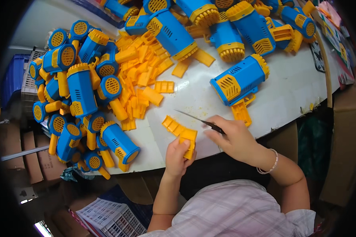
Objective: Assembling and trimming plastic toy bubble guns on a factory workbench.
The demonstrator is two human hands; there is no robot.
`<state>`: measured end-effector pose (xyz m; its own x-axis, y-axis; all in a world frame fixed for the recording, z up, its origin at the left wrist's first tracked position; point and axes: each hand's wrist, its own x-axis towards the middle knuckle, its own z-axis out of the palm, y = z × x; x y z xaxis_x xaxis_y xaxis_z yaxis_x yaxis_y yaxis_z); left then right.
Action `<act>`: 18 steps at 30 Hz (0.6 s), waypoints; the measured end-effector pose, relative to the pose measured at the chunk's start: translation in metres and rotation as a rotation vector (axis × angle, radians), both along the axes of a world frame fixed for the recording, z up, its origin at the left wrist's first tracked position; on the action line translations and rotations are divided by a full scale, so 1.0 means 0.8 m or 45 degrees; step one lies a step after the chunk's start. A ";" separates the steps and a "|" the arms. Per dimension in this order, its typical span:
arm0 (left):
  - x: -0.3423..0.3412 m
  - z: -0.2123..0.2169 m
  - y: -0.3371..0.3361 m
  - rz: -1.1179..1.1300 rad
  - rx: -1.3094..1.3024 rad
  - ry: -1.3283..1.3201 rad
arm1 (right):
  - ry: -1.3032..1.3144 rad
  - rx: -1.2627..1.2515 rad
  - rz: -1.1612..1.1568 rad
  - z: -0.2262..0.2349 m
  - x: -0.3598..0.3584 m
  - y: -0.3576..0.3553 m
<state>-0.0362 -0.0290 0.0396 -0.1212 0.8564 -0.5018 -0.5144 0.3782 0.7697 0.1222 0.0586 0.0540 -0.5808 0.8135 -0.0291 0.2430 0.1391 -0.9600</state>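
Note:
My left hand (175, 158) is closed on yellow plastic covers (189, 136), small ribbed trays that look like battery covers. At least two are in the grip, one angled out to the upper left. My right hand (241, 141) grips the dark handle of a thin knife (190, 116). Its blade points to the upper left, above the table and apart from the covers. Beyond my right hand lies a blue-and-yellow toy bubble blaster (241, 78) on its side, its yellow handle toward me. A heap of loose yellow covers (140, 75) lies to the far left of my hands.
Many blue-and-yellow blasters (81, 93) are piled at the table's left edge, with others (174, 35) along the far side. Yellow crumbs dot the white table (194, 96). White crates (106, 217) and cardboard (344, 150) stand below the table edge.

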 end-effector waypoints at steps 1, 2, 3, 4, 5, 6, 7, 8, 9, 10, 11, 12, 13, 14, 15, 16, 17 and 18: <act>0.006 0.003 -0.001 -0.012 0.004 0.040 | -0.002 0.006 -0.007 -0.002 -0.006 -0.002; 0.010 0.004 -0.003 -0.017 0.010 0.039 | 0.124 -0.101 -0.017 -0.008 -0.013 -0.005; 0.013 0.004 -0.006 0.014 0.019 0.222 | 0.251 -0.207 -0.026 -0.008 -0.018 -0.007; 0.017 0.004 -0.008 0.046 0.028 0.403 | 0.230 -0.304 -0.070 -0.001 -0.019 -0.009; 0.021 0.009 -0.010 0.044 0.034 0.403 | 0.231 -0.298 -0.072 -0.005 -0.022 -0.014; 0.027 0.014 -0.010 0.031 0.052 0.480 | 0.367 -0.408 -0.173 -0.016 -0.024 -0.018; 0.032 0.016 -0.009 0.017 0.071 0.554 | 0.503 -0.516 -0.276 -0.022 -0.024 -0.019; 0.034 0.010 -0.012 0.018 0.071 0.550 | 0.499 -0.515 -0.276 -0.021 -0.021 -0.020; 0.035 -0.001 -0.014 -0.011 0.144 0.694 | 0.420 -0.452 -0.315 -0.018 -0.016 -0.020; 0.037 -0.008 -0.016 -0.041 0.219 0.835 | 0.340 -0.388 -0.356 -0.016 -0.010 -0.020; 0.040 -0.006 -0.014 -0.040 0.220 0.823 | 0.277 -0.304 -0.419 -0.018 0.000 -0.016; 0.041 0.000 -0.012 -0.038 0.167 0.764 | 0.213 -0.219 -0.482 -0.021 0.012 -0.011; 0.040 0.003 -0.010 -0.036 0.113 0.703 | 0.270 -0.191 -0.568 -0.022 0.024 -0.004; 0.037 0.000 -0.006 -0.168 0.097 0.896 | 0.293 -0.281 -0.670 -0.027 0.040 0.004; 0.040 0.000 0.002 -0.165 0.102 0.881 | 0.318 -0.371 -0.776 -0.034 0.059 0.012; 0.044 0.002 0.010 -0.272 0.252 1.048 | 0.179 -0.261 -0.849 -0.052 0.080 0.018; 0.049 0.001 0.020 -0.387 0.407 1.211 | 0.165 -0.253 -0.858 -0.066 0.092 0.020; 0.052 -0.001 0.027 -0.387 0.409 1.203 | -0.028 -0.019 -0.795 -0.078 0.098 0.020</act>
<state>0.0050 -0.0078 0.0390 -0.1028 0.9930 -0.0577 0.4322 0.0969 0.8965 0.2005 0.0744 -0.0080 0.0051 0.9987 -0.0499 0.2939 -0.0492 -0.9546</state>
